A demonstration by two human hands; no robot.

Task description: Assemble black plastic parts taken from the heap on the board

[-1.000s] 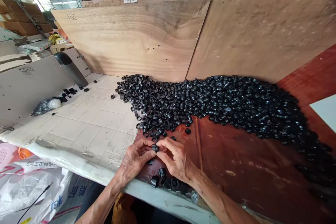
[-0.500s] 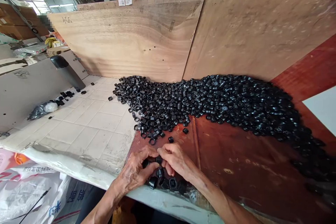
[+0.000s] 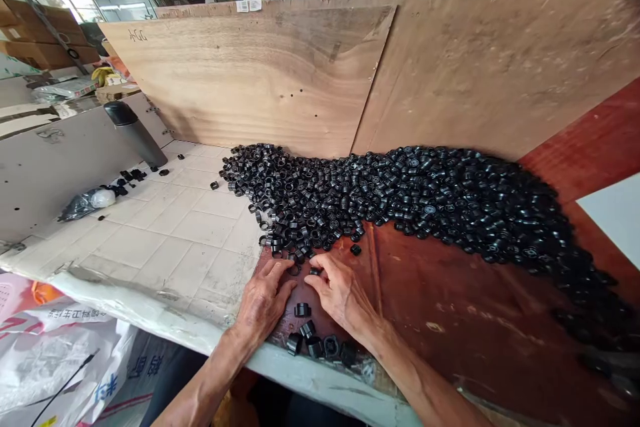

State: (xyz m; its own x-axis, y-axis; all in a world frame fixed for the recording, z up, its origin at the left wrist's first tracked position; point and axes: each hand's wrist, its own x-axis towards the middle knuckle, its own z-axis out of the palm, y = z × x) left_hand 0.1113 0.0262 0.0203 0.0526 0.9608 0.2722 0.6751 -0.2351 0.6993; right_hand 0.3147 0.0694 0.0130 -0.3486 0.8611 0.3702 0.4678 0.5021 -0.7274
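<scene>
My left hand [image 3: 264, 297] rests over the red-brown board, index fingertip at a thin black plastic ring [image 3: 295, 270] and thumb held apart from it. Opposite, my right hand [image 3: 343, 290] pinches a small black plastic cap [image 3: 315, 271] between thumb and fingers. Below and between the hands lies a short black cylindrical piece [image 3: 303, 309]. Close to the front edge sit several more black pieces [image 3: 331, 346], some joined-looking and some showing open ends. Just beyond my fingertips begins a large heap of black rings and caps [image 3: 350, 187].
A plywood wall [image 3: 260, 73] backs the heap. On the pale tiled surface [image 3: 170, 233] at left stand a dark flask [image 3: 135, 135] and a plastic bag of parts [image 3: 83, 205]. One loose cap [image 3: 355, 249] lies right of the hands. White sacks [image 3: 55, 360] hang below the front edge.
Both hands have separated and moved forward from the front edge. A black piece formerly between them now lies on the board. My right hand has taken hold of a loose cap.
</scene>
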